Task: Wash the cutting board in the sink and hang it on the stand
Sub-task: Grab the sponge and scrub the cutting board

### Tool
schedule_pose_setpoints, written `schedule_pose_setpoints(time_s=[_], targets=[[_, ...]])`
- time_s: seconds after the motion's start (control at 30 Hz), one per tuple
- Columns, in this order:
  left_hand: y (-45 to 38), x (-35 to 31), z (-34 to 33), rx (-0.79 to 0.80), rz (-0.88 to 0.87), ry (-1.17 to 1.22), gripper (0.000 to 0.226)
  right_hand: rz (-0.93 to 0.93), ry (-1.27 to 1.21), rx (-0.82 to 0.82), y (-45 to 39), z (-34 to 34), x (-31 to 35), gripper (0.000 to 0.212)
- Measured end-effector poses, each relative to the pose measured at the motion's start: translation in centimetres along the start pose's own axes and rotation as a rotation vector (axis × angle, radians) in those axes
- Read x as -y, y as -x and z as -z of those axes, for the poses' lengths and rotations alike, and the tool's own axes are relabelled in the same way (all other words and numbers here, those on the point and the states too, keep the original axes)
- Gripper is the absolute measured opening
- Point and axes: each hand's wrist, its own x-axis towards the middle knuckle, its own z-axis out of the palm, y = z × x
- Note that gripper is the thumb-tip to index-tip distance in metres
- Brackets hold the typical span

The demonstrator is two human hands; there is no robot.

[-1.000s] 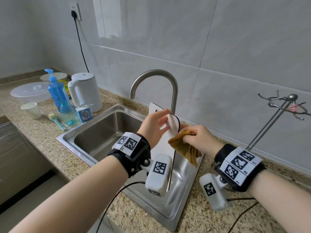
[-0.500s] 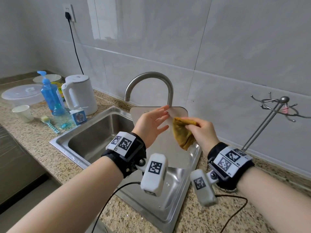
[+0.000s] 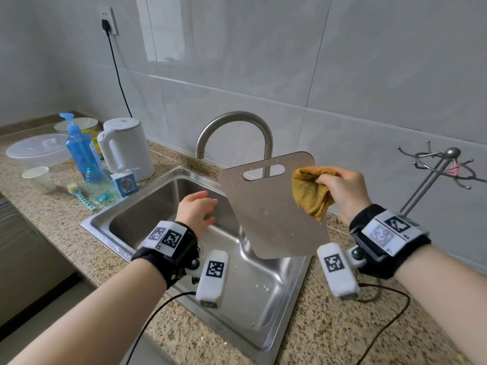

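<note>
The cutting board (image 3: 271,206) was held tilted beside the right hand (image 3: 342,192), whose fingers gripped the cloth (image 3: 311,192); the left hand (image 3: 196,210) was relaxed, empty. Firm support was advisable during wiping.

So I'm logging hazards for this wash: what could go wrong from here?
1. The grey rectangular cutting board tilts over the steel sink; the left hand is open and off it, so it may fall.
2. The right hand, gripping the mustard cloth, could knock the metal hook stand.
</note>
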Motion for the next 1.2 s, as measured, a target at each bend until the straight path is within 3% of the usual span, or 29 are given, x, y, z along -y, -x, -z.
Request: schedule_pose_setpoints(time_s=[0.1, 0.27, 0.4, 0.5, 0.57, 0.73, 0.83, 0.97, 1.07, 1.2], targets=[[-0.4, 1.0, 0.1, 0.156, 0.114, -0.113, 0.051, 0.014, 0.032, 0.023, -0.4, 0.4, 0.6, 0.029], [-0.7, 0.7, -0.7, 0.228, -0.042, -0.168, 0.05, 0.022, 0.067, 0.052, -0.3, 0.8, 0.7, 0.036], [-0.8, 0.3, -1.1, 0.252, -0.129, -0.049, 0.021, -0.052, 0.034, 0.047, -0.4, 1.5, 0.2, 0.03], [-0.7, -0.2, -1.6, 0.243, -0.148, 0.075, 0.017, -0.048, 0.134, 0.102, -0.1, 1.5, -0.1, 0.026], [-0.6, -0.3, -1.7, 0.236, -0.149, 0.07, 0.016, 0.056, 0.312, 0.095, 0.3, 1.2, -0.2, 0.03], [-0.3, -0.3, -1.9, 0.265, -0.127, 0.151, 0.017, 0.387, 0.627, -0.108, 1.6, 0.1, 0.4, 0.029], [0.0, -0.5, -2.0, 0.292, -0.13, 0.176, 0.021, 0.656, 0.659, -0.197, 2.0, -0.5, 1.2, 0.027], [0.5, -0.7, -2.6, 0.335, -0.136, 0.137, 0.023, 0.95, 0.609, -0.2, 2.0, -1.8, 2.5, 0.032], [0.9, -0.6, -3.2, 0.365, -0.14, 0.098, 0.018, 1.108, 0.641, -0.146, 1.8, -3.3, 3.1, 0.035], [1.3, -0.5, -3.5, 0.397, -0.178, 0.112, 0.017, 1.353, 0.811, 0.138, 2.5, -5.5, 2.1, 0.028]])
